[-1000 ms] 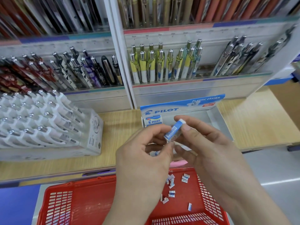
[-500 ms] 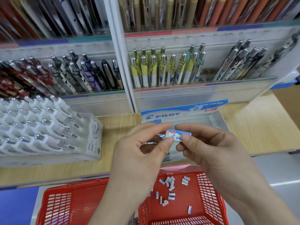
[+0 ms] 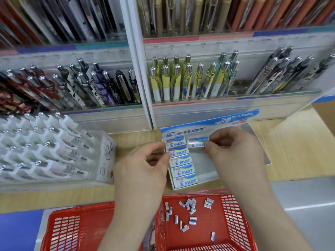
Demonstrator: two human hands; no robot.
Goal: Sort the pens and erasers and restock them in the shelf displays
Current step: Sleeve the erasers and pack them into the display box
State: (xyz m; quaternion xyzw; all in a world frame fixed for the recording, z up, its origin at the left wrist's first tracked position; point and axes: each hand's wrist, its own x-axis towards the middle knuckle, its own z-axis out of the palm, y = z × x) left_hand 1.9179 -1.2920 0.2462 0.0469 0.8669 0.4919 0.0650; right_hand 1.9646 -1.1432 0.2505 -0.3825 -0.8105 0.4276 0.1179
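Pilot eraser (image 3: 196, 143) pinched by the right hand (image 3: 233, 149) between thumb and forefinger over the display box (image 3: 206, 169), while the left hand (image 3: 143, 167), loosely curled and empty, sits beside the eraser column (image 3: 183, 162).

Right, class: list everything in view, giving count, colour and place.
shelf: one, pale wood.
box: one, white-blue, on the shelf.
baskets: apparently two, red, below the shelf.
boxed erasers: five, white-blue, a column at the box's left.
held eraser: one, white-blue, beside the column's top.
loose erasers: roughly twenty, white-blue, in the right-hand basket.
white pens: many, in a white stand, left.
rack pens: many, mixed colours, behind.
left hand: at the column's left edge.
right hand: pinches the held eraser.
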